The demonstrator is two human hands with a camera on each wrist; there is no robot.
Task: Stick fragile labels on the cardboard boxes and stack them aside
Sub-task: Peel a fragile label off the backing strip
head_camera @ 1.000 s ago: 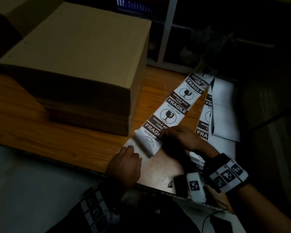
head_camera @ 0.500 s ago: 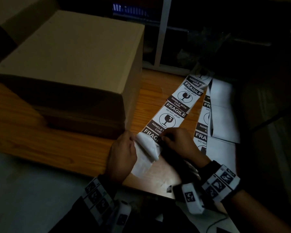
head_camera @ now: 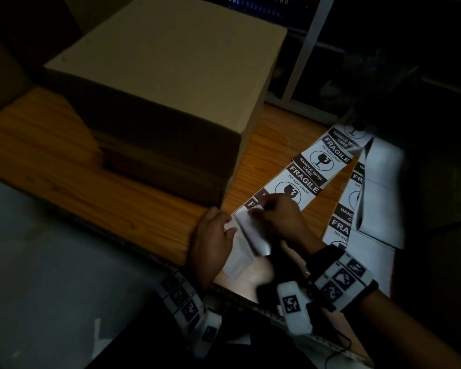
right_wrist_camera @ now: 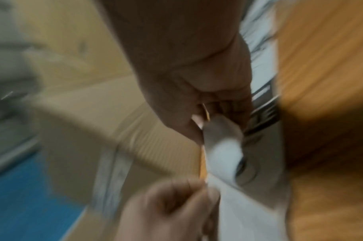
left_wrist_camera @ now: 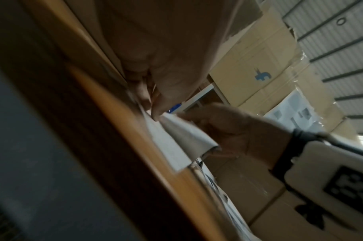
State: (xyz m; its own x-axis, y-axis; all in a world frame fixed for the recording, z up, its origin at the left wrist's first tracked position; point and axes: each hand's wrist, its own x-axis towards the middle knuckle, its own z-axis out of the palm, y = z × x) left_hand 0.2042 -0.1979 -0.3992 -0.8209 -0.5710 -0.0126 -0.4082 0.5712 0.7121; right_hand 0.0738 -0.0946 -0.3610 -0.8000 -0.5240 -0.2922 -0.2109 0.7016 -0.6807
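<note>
At table edge (head_camera: 144,222): both hands apparently pinch label (head_camera: 253,230), fingers curled.

Plain brown cardboard box (head_camera: 165,83) on table, fragile label strip (head_camera: 308,179) beside, end peeled

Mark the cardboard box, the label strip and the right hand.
cardboard box (head_camera: 171,59), head view, on its top face.
label strip (head_camera: 308,177), head view, on a printed FRAGILE band.
right hand (head_camera: 282,217), head view, on the back of the hand.
</note>
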